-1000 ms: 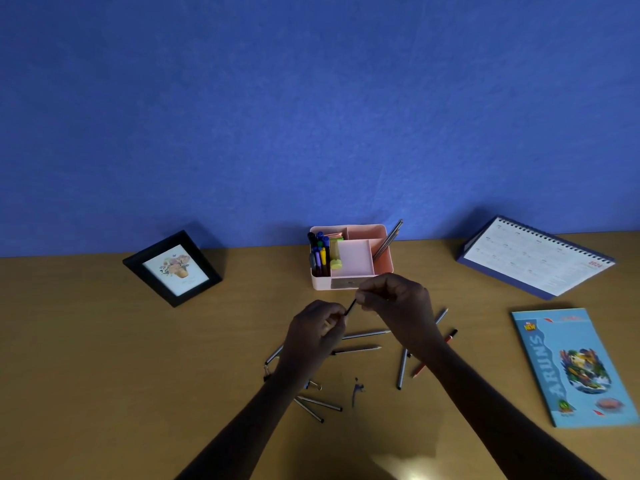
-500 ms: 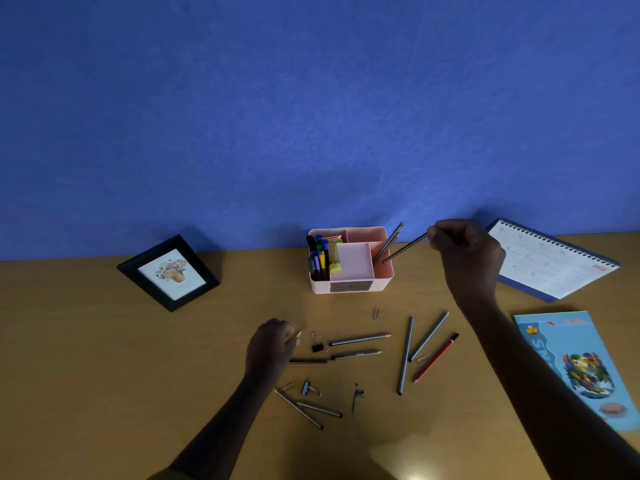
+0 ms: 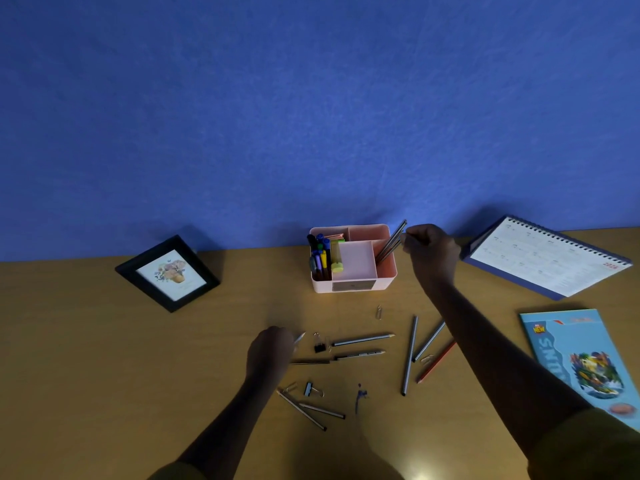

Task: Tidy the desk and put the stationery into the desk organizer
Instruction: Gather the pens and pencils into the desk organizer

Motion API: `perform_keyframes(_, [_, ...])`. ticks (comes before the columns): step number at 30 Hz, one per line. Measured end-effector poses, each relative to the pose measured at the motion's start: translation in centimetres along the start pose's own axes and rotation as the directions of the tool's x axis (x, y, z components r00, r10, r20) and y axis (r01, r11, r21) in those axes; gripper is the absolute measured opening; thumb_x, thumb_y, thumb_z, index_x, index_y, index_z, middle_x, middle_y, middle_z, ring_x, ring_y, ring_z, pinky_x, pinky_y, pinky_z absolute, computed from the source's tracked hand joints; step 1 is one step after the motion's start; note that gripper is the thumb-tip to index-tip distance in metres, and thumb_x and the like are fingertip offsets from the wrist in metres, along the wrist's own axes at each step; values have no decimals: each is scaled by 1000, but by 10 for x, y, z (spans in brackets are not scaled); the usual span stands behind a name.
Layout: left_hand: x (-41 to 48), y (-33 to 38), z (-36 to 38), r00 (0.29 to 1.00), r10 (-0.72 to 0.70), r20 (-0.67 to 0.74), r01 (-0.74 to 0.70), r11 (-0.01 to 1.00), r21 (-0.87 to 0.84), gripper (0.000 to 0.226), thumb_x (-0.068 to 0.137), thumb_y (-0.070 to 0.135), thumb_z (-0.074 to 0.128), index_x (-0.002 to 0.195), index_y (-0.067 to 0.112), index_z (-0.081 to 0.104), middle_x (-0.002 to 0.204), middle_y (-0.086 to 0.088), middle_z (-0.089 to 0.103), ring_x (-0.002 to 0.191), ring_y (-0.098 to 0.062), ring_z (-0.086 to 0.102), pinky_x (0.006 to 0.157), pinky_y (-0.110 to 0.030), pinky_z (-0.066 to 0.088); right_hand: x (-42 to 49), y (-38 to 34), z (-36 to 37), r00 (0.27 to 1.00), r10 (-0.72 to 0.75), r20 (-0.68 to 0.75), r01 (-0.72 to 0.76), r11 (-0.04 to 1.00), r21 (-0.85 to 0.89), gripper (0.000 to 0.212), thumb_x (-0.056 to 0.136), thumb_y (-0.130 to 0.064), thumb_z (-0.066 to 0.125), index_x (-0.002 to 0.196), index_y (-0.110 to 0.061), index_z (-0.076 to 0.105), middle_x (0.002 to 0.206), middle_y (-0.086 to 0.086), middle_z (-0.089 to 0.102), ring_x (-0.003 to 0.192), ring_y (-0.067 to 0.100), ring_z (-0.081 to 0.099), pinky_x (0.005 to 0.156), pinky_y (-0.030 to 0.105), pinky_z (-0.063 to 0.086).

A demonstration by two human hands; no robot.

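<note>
A pink desk organizer (image 3: 353, 285) stands at the back of the desk, with markers in its left compartment and grey pencils (image 3: 390, 244) leaning in its right one. My right hand (image 3: 428, 251) is just right of the organizer and pinches the top end of a pencil that stands in that right compartment. My left hand (image 3: 269, 351) rests low on the desk, curled round a pencil whose tip sticks out to the right. Several loose pencils (image 3: 362, 340), a red pencil (image 3: 437, 362), binder clips (image 3: 320, 345) and paper clips (image 3: 379, 311) lie scattered on the wooden desk.
A black picture frame (image 3: 166, 273) leans at the back left. A spiral desk calendar (image 3: 550, 260) stands at the back right, and a blue booklet (image 3: 581, 362) lies at the right edge. A blue wall runs behind the desk.
My hands came apart from the middle of the desk. My right hand carried a pencil up to the organizer and its lower end now sits in the right compartment. My left hand dropped to the desk.
</note>
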State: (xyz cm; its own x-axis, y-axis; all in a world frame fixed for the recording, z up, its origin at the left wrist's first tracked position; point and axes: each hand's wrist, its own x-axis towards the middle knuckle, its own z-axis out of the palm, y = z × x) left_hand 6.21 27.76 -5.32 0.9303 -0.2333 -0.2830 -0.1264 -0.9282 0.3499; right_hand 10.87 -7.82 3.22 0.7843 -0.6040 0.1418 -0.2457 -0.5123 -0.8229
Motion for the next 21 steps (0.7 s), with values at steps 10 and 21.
perform_keyframes(10, [2,-1,-2,999,-28,-42,28,1000,-3,7,94,26,76,91,21,81,82,8,76,69,-5,67,60,-31,60,4,1,5,999,51,-14,-52,998,-33,7,96,-19,76,98,-18,70,85,-5,73,77,13,71,68,43,64])
perform_keyframes(21, [9,26,-11,981,112,-161,-143,971,-193,13,94,25,78,105,19,79,98,6,76,80,-2,69,67,-28,62,-35,-2,-7,998,-3,64,4,1000,-15,2,98,-19,73,96,-19,75,83,-9,73,74,7,70,65,38,63])
